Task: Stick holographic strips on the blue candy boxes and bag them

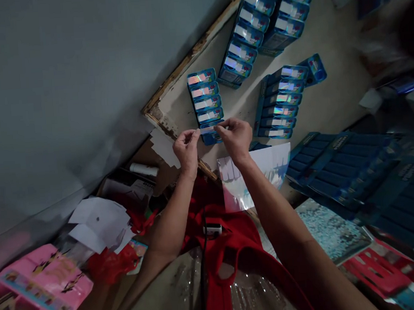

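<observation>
Between my two hands a small shiny sticker strip [207,130] is stretched level, one end in each pinch. My left hand [186,151] is closed on its left end; my right hand [237,136] grips the right end. Just under the strip is the near end of a short row of blue boxes [206,102], several bearing silvery strips on their ends. Beneath my right wrist lies a glossy sheet of silvery stickers [277,166], hanging partly past the table's near edge. Whether the strip touches the box below I cannot tell.
On the worn table [175,100], more blue box rows [243,44] stand farther back and another row [283,100] stands right. Stacked blue boxes [338,162] fill the right side. A grey wall [64,89] rises left. White papers [100,221] and a pink package [49,284] lie lower left.
</observation>
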The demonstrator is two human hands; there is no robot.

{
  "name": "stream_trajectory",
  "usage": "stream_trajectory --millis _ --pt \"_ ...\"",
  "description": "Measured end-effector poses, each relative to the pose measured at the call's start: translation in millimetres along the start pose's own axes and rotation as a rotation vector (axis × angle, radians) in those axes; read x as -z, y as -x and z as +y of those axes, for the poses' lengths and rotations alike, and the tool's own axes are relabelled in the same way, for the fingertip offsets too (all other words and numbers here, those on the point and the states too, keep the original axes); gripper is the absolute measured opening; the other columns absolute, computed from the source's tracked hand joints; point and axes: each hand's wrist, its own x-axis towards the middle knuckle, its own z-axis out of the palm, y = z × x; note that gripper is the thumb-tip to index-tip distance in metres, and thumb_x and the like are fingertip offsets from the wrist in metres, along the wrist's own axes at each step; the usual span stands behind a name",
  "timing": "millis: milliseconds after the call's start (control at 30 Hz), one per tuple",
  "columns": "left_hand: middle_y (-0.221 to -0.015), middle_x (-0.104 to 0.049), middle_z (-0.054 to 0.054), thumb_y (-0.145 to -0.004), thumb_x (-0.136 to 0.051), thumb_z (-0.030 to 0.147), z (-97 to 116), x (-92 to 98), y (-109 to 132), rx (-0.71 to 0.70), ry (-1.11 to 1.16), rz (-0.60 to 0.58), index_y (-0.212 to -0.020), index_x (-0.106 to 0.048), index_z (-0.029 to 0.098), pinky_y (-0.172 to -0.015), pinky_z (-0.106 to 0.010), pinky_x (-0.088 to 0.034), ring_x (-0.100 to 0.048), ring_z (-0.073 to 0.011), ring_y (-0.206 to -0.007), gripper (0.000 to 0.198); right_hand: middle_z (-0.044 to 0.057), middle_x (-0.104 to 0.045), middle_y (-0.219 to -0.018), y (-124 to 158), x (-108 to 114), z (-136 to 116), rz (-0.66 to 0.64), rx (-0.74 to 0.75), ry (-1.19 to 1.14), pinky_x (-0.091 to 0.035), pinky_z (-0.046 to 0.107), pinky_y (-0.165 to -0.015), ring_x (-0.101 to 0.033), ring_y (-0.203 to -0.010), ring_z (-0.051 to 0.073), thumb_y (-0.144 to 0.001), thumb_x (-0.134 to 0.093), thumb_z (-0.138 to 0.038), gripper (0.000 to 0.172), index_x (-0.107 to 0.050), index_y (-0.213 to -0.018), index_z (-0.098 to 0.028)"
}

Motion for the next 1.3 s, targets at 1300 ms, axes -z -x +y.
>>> stream_trajectory --millis 1300 --pt "-0.086 -0.077 -0.01 -0.059 -0.091 0.073 43.3 -9.6 50.4 0.444 0.248 -0.66 -0.094 -0.075 0.016 -0.071 -0.033 -0.061 -0.073 -0.02 -0.073 0.069 -0.007 -0.045 -0.059 12.4 55.5 13.5 -0.17 -0.061 -0.634 -0.049 0.028 -0.05 -0.046 -0.054 0.011 -0.07 -0.086 -0.059 0.053 -0.045 -0.069 -0.025"
